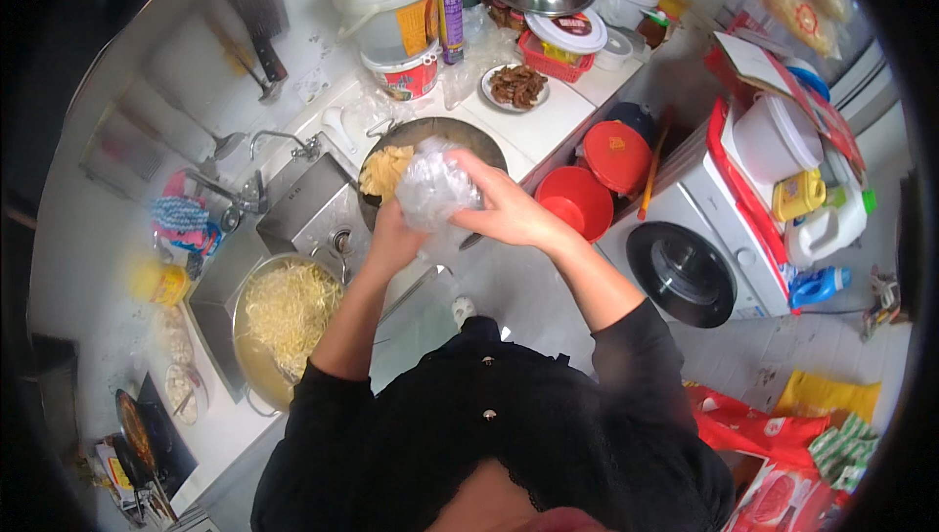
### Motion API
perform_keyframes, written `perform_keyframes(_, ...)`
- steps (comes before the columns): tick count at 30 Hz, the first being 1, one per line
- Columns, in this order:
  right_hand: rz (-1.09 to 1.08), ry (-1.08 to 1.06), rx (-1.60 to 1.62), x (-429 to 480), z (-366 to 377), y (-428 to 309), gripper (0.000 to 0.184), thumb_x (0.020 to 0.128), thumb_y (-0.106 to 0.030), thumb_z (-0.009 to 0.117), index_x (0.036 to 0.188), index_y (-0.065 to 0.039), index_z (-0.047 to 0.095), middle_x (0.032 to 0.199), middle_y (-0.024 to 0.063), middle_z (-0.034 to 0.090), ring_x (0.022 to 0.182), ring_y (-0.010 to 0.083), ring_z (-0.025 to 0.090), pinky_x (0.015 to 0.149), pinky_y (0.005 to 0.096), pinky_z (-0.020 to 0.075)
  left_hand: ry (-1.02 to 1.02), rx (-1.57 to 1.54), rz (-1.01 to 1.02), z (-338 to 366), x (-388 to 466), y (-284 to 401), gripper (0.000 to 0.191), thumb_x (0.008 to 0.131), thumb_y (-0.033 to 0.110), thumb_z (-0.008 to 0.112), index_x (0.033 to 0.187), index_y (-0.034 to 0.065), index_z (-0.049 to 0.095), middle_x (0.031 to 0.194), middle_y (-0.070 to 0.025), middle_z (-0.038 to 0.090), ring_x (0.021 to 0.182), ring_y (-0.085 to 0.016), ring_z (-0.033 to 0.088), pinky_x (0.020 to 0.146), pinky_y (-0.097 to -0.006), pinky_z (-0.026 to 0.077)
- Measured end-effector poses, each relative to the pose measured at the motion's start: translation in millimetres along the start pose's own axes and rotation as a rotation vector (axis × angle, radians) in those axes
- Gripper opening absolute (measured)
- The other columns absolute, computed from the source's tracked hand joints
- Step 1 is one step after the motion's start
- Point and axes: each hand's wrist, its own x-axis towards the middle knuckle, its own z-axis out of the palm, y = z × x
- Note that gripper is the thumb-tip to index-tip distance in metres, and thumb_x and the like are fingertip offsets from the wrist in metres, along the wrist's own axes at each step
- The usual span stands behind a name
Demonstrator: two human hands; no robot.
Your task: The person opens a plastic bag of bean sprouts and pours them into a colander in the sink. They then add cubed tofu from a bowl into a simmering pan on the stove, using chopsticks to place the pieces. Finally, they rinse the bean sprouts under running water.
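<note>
Between my two hands is a crumpled clear plastic bag (440, 183), held over a large dark wok (469, 134) on the white counter. My right hand (506, 202) grips the bag from the right, thumb and fingers around it. My left hand (396, 235) is at its lower left; its fingers are partly hidden by the bag. Pale yellow, folded food pieces (386, 172) lie at the wok's left side, beside the bag. The bag and hands hide much of the wok's inside.
Left of the wok is a steel sink (301, 202), with a large metal basin (246, 326) of bean sprouts (290, 312) nearer me. A plate of brown food (517, 86) stands behind the wok. Red buckets (576, 202) and a washing machine (689, 246) are at the right.
</note>
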Motion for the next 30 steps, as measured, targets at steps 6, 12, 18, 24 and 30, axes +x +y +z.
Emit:
perform_keyframes(6, -0.041, 0.056, -0.424, 20.6, -64.7, 28.4, 0.093, 0.068, -0.022, 0.086, 0.147, -0.015, 0.037, 0.154, 0.0190, 0.021, 0.137, 0.0386, 0.034, 0.109, 0.0442, 0.0383, 0.261, -0.369, -0.176, 35.8, 116.5, -13.9, 0.035, 0.086, 0.008, 0.068, 0.119, 0.0009, 0.060, 0.106, -0.0071, 0.067, 0.092, -0.016, 0.065, 0.080, -0.0304, 0.052)
perform_keyframes(12, -0.054, 0.284, -0.295, 84.1, -85.5, 119.9, 0.048, 0.064, 0.012, 0.063, 0.109, -0.005, 0.064, 0.128, 0.0189, 0.050, 0.112, 0.0398, 0.056, 0.093, 0.0426, 0.0479, -0.077, -0.545, -0.162, 82.7, 188.3, -32.3, 0.045, 0.092, 0.021, 0.065, 0.130, -0.0011, 0.052, 0.122, -0.0080, 0.061, 0.111, -0.016, 0.057, 0.096, -0.0319, 0.045)
perform_keyframes(18, -0.145, 0.461, -0.516, 192.2, -182.9, 256.6, 0.041, 0.067, 0.012, 0.059, 0.105, -0.004, 0.064, 0.121, 0.0200, 0.054, 0.113, 0.0392, 0.055, 0.095, 0.0431, 0.0460, 0.316, -0.310, -0.239, 69.2, 235.1, -59.8, 0.053, 0.096, 0.019, 0.061, 0.141, -0.0004, 0.040, 0.136, -0.0114, 0.053, 0.126, -0.020, 0.048, 0.106, -0.0308, 0.037)
perform_keyframes(24, -0.199, 0.397, -0.677, 334.3, -206.4, 395.8, 0.046, 0.068, 0.011, 0.062, 0.112, -0.004, 0.059, 0.123, 0.0199, 0.050, 0.117, 0.0395, 0.049, 0.099, 0.0428, 0.0423, 0.426, -0.286, -0.376, 79.9, 200.4, -64.6, 0.033, 0.099, 0.018, 0.053, 0.125, -0.0022, 0.056, 0.118, -0.0110, 0.065, 0.109, -0.017, 0.059, 0.098, -0.0300, 0.043)
perform_keyframes(30, -0.066, -0.134, -0.817, 406.7, -175.9, 488.2, 0.072, 0.074, -0.008, 0.072, 0.140, -0.007, 0.044, 0.145, 0.0172, 0.042, 0.130, 0.0360, 0.041, 0.111, 0.0437, 0.0351, 0.684, -0.351, -0.561, 91.6, 151.6, -63.0, 0.023, 0.098, 0.010, 0.055, 0.118, -0.0009, 0.060, 0.112, -0.0087, 0.066, 0.107, -0.016, 0.061, 0.096, -0.0287, 0.046)
